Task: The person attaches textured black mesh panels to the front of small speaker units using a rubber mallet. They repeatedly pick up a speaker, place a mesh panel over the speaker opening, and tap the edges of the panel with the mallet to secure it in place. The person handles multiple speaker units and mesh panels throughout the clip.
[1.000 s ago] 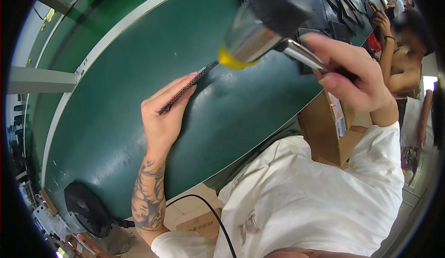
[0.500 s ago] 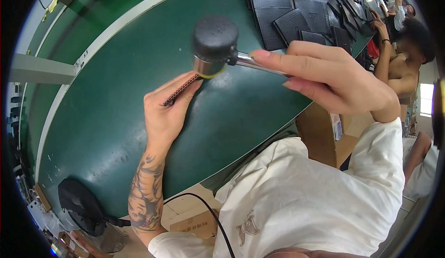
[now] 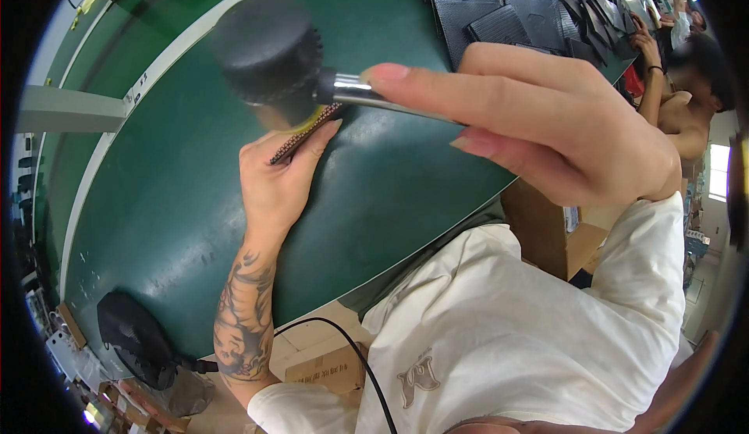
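Note:
My right hand [image 3: 546,118] is closed round the shiny metal handle of a mallet [image 3: 269,48]. Its thick black head, slightly blurred, hangs over my left hand, and a yellow lower face shows beneath it. Between the thumb and fingers of my left hand [image 3: 273,180] a thin dark piece with a woven-looking texture [image 3: 300,139] is pinched on edge. The mallet head hides the far fingers of that hand and part of the piece. Whether the mallet touches the piece, I cannot tell.
The green tabletop [image 3: 374,223] has a pale rim. Many black textured flat pieces [image 3: 499,24] are piled at the far right. A black bag [image 3: 136,340] lies near left. Cardboard boxes [image 3: 538,219] stand below the near edge. Another person [image 3: 686,114] sits at the right.
The mallet head has moved left and looks larger, closer to the camera. My right hand has shifted slightly with it. My left hand keeps its hold on the thin piece, nearly in place.

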Available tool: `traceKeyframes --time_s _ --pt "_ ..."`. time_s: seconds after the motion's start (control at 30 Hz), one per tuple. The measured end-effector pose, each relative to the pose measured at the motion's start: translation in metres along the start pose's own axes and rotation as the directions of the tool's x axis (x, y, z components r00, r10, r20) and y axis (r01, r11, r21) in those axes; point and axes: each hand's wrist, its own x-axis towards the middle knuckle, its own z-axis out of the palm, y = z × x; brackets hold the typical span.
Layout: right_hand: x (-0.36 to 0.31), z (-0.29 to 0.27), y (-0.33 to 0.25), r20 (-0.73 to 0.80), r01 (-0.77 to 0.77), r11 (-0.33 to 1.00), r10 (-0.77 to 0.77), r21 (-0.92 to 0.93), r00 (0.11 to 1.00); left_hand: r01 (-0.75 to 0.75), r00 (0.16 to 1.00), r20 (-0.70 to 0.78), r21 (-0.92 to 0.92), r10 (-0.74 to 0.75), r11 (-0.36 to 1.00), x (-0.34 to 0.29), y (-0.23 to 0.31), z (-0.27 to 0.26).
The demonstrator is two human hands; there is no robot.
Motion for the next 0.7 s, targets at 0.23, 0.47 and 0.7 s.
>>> traceKeyframes --time_s 0.23,0.47,0.7 --pt "0.008 0.002 -0.005 0.000 0.002 1.000 -0.002 0.017 1.000 -0.086 0.996 -0.034 -0.001 0.086 0.996 0.001 -0.001 0.004" --pt "0.015 0.001 -0.008 0.098 -0.003 0.998 -0.003 0.066 0.995 -0.163 0.981 0.069 -0.189 0.179 0.968 -0.003 -0.009 0.001" --pt "0.011 -0.006 -0.006 0.103 -0.017 0.999 0.020 -0.029 0.995 -0.116 0.990 0.075 -0.058 0.120 0.992 -0.002 0.001 -0.001"
